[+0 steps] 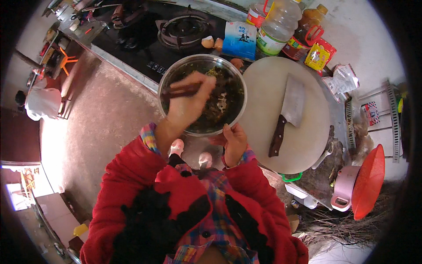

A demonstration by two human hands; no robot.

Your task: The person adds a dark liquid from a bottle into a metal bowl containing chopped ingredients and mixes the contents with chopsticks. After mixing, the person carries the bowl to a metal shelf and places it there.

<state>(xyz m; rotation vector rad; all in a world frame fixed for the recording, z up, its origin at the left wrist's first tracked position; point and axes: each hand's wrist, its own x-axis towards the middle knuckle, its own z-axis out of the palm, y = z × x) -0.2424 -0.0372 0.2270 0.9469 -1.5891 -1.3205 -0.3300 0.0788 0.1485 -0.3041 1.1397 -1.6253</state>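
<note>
A stainless steel bowl (244, 105) holds a dark, moist mixture (221, 107) with green bits and a few pale pieces. Over the bowl, my left hand (191, 99) is curled around dark chopsticks (181, 91); it looks blurred, and their tips are hard to make out. My right hand (234, 142) grips the bowl's near rim, thumb on top, with some fingers hidden below. Just right of the bowl lies a round pale cutting board (260, 99). A cleaver (293, 99) with a dark riveted handle rests on it.
Behind the bowl is a black gas stove (138, 43) with a burner (184, 29). Cracked eggshells (207, 42), a blue-and-white packet (239, 41), an oil bottle (278, 26) and a brown-liquid bottle (308, 24) stand nearby. At right are a pink pot (345, 184) and red basket (369, 184).
</note>
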